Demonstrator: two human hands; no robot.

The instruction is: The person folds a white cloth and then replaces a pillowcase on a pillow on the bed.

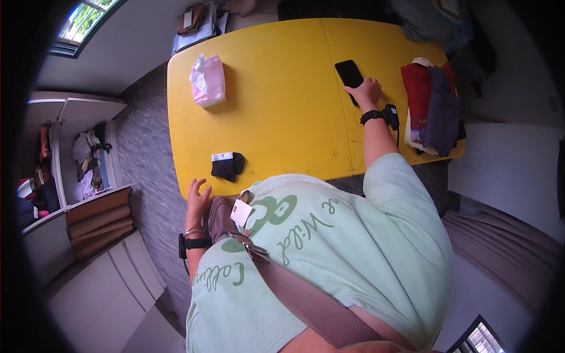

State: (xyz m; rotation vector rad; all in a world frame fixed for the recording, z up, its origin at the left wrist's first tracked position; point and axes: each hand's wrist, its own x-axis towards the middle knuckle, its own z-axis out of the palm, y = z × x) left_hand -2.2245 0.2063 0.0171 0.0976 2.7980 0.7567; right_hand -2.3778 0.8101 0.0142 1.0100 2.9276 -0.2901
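Note:
On the right part of the yellow table (273, 101), my right hand (367, 92) rests at the lower end of a black smartphone (348, 73), thumb over its edge; whether the fingers grip it is unclear. My left hand (198, 196) is held at the table's near left corner with its fingers apart and nothing in it. Just beyond that hand lies a pair of folded black socks (225, 168) with a white cuff. Farther back on the left stands a pink pack of tissues (212, 86), a tissue sticking out.
Folded clothes (415, 88), red and dark purple, are piled at the table's right end. Behind the far left corner are papers and a brown bag (190, 20). An open wardrobe (88, 154) with clothes stands at the left. A strap with a tag (241, 212) crosses my body.

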